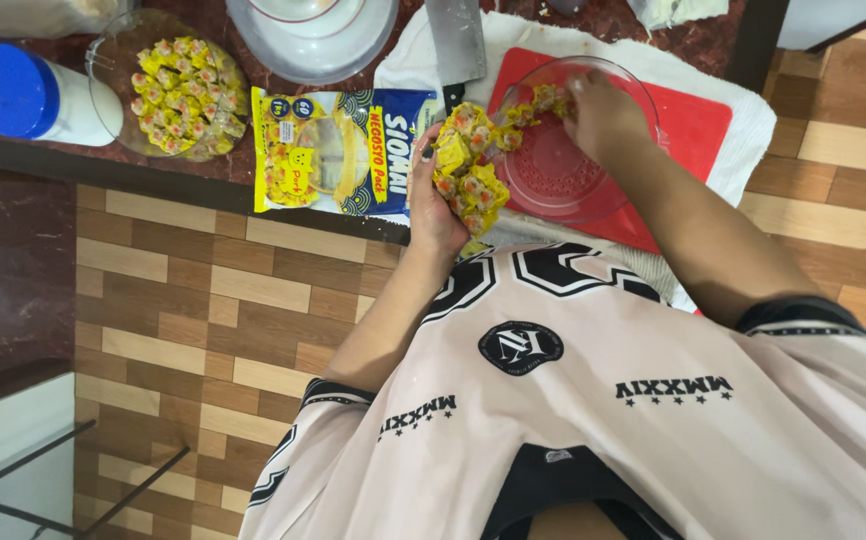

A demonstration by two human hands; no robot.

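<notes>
Frozen dumpling clump [470,167] in my left hand [436,205], right hand [601,112] in bowl [553,170].
Left fingers closed round clump at bowl's 9 o'clock; right fingers pinch pieces inside, grip unclear. Looks stiff, slick, brittle at joins, so hold by edges.

**Counter layout**

A bowl [573,150] sits on a cutting board [698,125], over a towel [753,110]. At its nine o'clock lies a packet [338,150]; further that way, a dish of dumplings [178,95], then a jar [38,95]. A cleaver [456,40] lies at eleven o'clock.
</notes>
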